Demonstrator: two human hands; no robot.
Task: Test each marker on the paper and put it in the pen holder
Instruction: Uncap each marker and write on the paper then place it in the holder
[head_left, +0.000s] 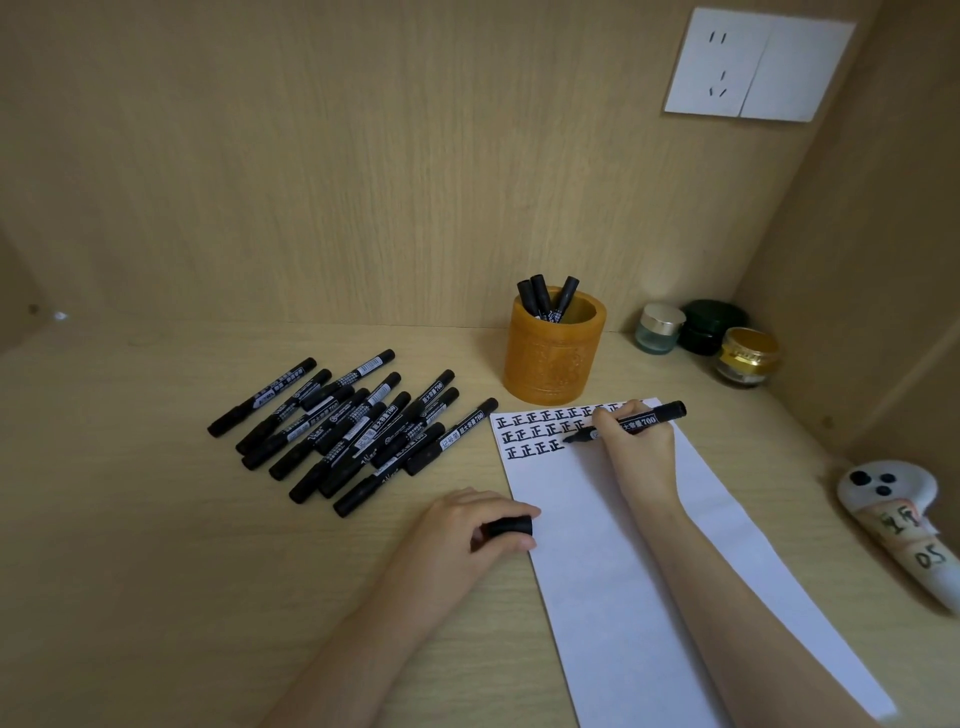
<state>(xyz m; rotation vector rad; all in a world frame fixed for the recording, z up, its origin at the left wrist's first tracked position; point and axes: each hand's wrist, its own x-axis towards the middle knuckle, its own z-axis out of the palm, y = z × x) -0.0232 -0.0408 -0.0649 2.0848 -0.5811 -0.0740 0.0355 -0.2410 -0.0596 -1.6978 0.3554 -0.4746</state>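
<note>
My right hand grips an uncapped black marker with its tip on the white paper, at the end of the third row of written black characters. My left hand rests at the paper's left edge and holds the marker's black cap between thumb and fingers. An orange carved pen holder stands just behind the paper with three black markers upright in it. Several capped black markers lie in a loose pile on the desk to the left.
Three small jars stand at the back right corner. A white controller-like object with taped labels lies at the right edge. Wooden walls close in behind and to the right, with a white wall socket up high.
</note>
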